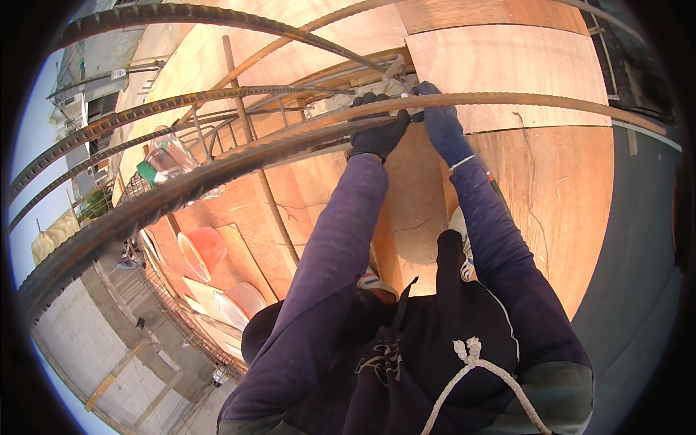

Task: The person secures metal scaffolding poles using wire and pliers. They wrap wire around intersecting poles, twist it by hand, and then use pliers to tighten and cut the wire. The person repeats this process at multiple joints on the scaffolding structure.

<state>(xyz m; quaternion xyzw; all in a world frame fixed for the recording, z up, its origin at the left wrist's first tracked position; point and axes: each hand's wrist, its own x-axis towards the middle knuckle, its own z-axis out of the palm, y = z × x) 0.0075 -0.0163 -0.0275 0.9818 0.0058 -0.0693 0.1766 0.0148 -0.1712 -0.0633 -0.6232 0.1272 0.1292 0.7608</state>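
Beneath a rusty ribbed steel bar (pixel 507 99) that crosses the view, my two gloved hands work close together. My left hand (pixel 375 136), in a dark glove, is closed, its fingers curled near the narrowing end of a darker rebar (pixel 181 190); the bars partly cover what it grips. Beside it my right hand (pixel 444 130), in a blue glove, is closed with its fingertips toward the left hand. A small dark piece (pixel 417 116) shows between them, too small to name. Just beyond lies rough grey concrete (pixel 330 106) by a wooden-edged opening.
Plywood sheets (pixel 507 65) cover the deck around my feet. More rebars (pixel 130 112) arch across the left and top. A clear plastic bag (pixel 170 156) hangs at left. Orange-red round pieces (pixel 202 252) lie below it. A drop to lower walls (pixel 94 341) shows at the left edge.
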